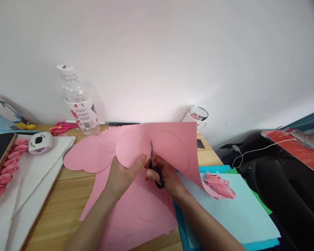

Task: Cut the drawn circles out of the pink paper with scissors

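Observation:
My right hand [166,174] grips black-handled scissors [158,177], whose blades point upward along a pencilled circle. They stand at the edge of a pink paper sheet [191,139] that is raised off the table and curls at its lower right. My left hand [125,174] pinches the partly cut round of that sheet, thumb on top, fingers hidden behind. A second drawn circle shows on the sheet's right half. Below lie more pink sheets [136,223] with pencilled circles. Several cut pink paper circles [87,153] overlap to the left of my left hand.
A plastic bottle [80,104] and pink scissors [61,127] stand and lie near the wall. A white mug [196,116] is behind the sheet. Pink scraps [219,184] rest on light blue paper [232,216] at right. Rolled pink paper roses [4,179] lie left, beside a phone [0,150].

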A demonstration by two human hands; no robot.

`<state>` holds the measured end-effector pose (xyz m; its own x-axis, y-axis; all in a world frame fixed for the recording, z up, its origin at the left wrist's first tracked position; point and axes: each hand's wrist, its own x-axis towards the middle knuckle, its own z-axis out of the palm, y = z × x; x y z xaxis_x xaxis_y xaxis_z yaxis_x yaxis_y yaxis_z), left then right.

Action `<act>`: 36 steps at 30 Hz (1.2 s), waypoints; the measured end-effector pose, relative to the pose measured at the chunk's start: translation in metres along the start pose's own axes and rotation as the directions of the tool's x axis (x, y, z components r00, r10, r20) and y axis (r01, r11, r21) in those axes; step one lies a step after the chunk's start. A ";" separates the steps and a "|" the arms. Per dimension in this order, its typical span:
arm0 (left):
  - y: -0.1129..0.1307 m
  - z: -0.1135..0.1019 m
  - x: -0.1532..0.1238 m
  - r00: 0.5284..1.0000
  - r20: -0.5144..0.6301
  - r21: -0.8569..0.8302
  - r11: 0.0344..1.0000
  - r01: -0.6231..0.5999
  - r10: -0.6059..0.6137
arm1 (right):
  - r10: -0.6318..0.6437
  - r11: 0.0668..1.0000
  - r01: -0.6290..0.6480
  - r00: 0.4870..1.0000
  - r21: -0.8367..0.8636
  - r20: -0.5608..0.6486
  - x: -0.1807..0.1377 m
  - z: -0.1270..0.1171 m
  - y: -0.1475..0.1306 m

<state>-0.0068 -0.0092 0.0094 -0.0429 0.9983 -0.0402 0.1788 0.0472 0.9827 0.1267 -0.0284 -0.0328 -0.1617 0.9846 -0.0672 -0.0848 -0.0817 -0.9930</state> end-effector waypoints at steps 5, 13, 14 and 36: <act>-0.002 0.000 0.001 1.000 -0.002 -0.015 1.000 -0.015 0.015 | 0.002 1.000 -0.002 1.000 0.030 0.013 0.001 -0.001 0.001; -0.010 0.001 0.005 1.000 0.008 -0.016 1.000 -0.025 0.026 | 0.004 1.000 -0.004 1.000 0.001 0.000 0.002 0.002 -0.001; -0.011 0.000 0.007 0.999 0.027 -0.023 0.999 -0.026 0.026 | 0.008 1.000 -0.008 1.000 0.001 0.002 0.002 0.003 -0.002; -0.006 0.002 0.001 0.999 0.049 -0.017 1.000 -0.020 0.021 | -0.055 0.998 0.057 0.996 -0.026 0.077 0.004 -0.006 0.005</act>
<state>-0.0058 -0.0080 0.0030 0.0089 0.9996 -0.0281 0.1627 0.0263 0.9863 0.1320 -0.0240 -0.0383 -0.2316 0.9728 -0.0049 -0.0685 -0.0213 -0.9974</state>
